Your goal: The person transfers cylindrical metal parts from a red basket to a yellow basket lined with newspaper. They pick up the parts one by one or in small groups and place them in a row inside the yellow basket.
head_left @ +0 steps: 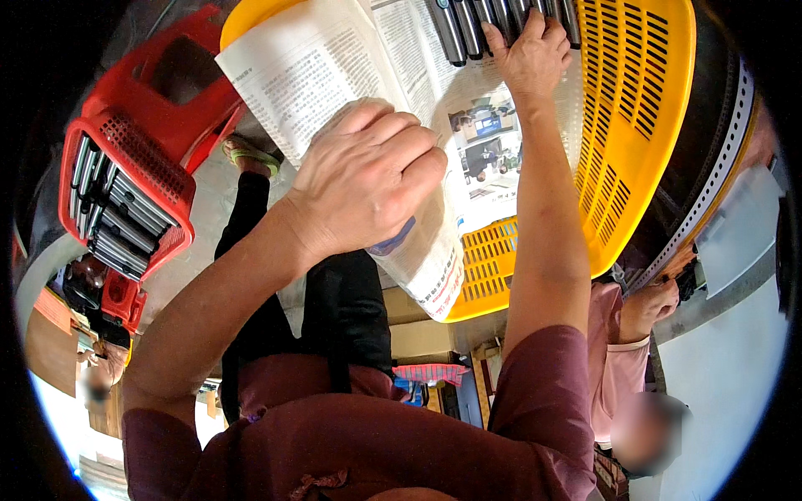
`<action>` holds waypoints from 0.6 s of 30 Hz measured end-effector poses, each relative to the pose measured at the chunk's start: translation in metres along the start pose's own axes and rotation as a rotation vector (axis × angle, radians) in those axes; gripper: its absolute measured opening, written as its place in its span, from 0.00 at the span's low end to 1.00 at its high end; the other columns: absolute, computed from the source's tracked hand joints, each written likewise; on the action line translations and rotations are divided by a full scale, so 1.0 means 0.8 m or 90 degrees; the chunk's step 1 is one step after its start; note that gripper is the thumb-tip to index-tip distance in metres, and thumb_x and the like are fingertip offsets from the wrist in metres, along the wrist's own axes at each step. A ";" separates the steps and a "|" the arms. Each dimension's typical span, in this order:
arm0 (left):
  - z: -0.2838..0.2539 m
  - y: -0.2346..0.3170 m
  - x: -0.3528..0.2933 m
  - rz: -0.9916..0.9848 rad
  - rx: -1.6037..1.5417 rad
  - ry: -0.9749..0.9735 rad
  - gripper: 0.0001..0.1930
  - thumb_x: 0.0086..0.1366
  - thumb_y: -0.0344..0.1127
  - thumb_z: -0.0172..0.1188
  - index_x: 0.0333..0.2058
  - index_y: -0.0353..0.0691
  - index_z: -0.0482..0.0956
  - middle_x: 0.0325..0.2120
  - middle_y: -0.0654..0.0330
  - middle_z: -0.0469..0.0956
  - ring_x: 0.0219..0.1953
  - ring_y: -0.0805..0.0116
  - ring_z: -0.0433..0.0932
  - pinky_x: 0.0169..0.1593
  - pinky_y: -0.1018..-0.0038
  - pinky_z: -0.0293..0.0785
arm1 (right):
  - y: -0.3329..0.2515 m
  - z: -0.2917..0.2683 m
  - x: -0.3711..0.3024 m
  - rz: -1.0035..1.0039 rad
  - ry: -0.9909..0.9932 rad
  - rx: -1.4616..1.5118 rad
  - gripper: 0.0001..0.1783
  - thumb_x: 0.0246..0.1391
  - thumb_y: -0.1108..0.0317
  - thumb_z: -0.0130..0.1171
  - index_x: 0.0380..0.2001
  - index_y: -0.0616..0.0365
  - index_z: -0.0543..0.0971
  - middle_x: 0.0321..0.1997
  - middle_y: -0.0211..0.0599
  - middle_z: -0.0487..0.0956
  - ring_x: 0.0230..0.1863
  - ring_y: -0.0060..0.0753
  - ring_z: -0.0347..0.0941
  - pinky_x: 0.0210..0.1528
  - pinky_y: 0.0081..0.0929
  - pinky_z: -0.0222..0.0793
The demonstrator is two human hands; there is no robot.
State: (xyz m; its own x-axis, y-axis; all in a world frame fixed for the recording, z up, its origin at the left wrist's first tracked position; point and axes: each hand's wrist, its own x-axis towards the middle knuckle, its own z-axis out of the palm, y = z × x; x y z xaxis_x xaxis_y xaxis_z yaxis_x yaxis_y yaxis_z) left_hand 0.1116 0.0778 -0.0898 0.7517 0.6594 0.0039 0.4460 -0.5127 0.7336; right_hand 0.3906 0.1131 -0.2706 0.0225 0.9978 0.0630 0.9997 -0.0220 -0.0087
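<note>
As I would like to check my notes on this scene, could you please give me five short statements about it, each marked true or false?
1. The right hand is at a row of dark tubes in the yellow basket. True.
2. The left hand is inside the red container. False: it is curled over the newspaper; whether it grips it is hidden.
3. The yellow basket has solid walls without openings. False: they have many slots.
4. The red container, at the left of the view, holds tubes too. True.
5. The person's sleeves end above the elbows, leaving both forearms bare. True.
</note>
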 end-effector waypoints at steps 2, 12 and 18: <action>0.000 -0.003 -0.004 -0.018 0.000 -0.004 0.10 0.51 0.31 0.61 0.34 0.37 0.77 0.37 0.58 0.77 0.43 0.60 0.76 0.54 0.63 0.69 | -0.048 -0.047 0.013 0.050 -0.055 -0.036 0.34 0.48 0.55 0.64 0.55 0.64 0.69 0.53 0.58 0.68 0.56 0.62 0.63 0.58 0.54 0.59; 0.004 -0.001 -0.004 -0.008 0.014 0.017 0.11 0.49 0.32 0.61 0.33 0.38 0.78 0.36 0.60 0.77 0.42 0.63 0.76 0.52 0.65 0.70 | -0.052 -0.032 -0.002 0.101 -0.065 0.028 0.61 0.38 0.37 0.65 0.67 0.64 0.54 0.71 0.61 0.52 0.70 0.66 0.46 0.68 0.63 0.41; 0.002 0.000 -0.003 -0.018 0.018 0.010 0.10 0.49 0.32 0.61 0.32 0.39 0.78 0.34 0.62 0.77 0.42 0.64 0.77 0.52 0.67 0.70 | -0.070 -0.017 -0.003 0.148 -0.111 0.080 0.62 0.38 0.37 0.65 0.69 0.62 0.51 0.72 0.59 0.49 0.72 0.62 0.44 0.68 0.65 0.41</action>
State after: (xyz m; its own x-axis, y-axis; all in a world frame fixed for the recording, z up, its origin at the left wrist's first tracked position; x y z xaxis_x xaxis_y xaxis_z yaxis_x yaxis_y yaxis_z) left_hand 0.1106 0.0751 -0.0911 0.7313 0.6820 -0.0053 0.4801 -0.5092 0.7143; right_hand 0.3348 0.1115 -0.2564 0.2374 0.9630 -0.1273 0.9591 -0.2531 -0.1265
